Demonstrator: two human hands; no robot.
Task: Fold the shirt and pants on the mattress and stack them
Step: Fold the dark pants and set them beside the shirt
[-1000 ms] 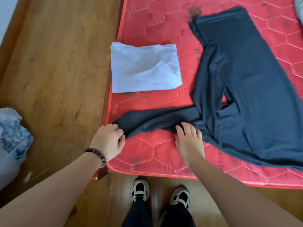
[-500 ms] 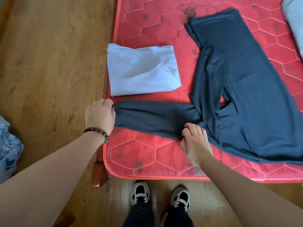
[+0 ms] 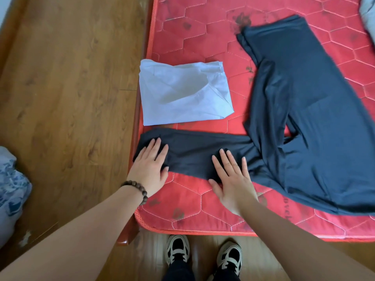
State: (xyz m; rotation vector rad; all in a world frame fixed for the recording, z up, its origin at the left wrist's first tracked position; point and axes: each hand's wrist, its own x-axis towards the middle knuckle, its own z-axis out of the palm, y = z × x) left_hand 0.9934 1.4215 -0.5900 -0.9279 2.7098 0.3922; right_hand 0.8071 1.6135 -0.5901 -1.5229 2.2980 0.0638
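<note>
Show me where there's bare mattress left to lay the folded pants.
Bare patches: beyond the white shirt, left of the upper pant leg; and along the near edge of the mattress, below both hands. The right side is crowded by the spread pants.

A red quilted mattress [image 3: 194,203] carries a folded white shirt [image 3: 182,94]; dark pants [image 3: 300,110] lie beside it.

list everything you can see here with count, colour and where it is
pants: 1, dark navy, spread on mattress, one leg laid toward the left edge
shirt: 1, white, folded, mattress left edge, beyond the pants leg
mattress: 1, red quilted
floor: wood, left
bundle: 1, blue-white, on floor far left
grey cloth: 1, top right corner
shoes: 2, black-white, below mattress
bracelet: 1, brown beads, left wrist
left hand: flat on pants leg end
right hand: flat on pants leg
</note>
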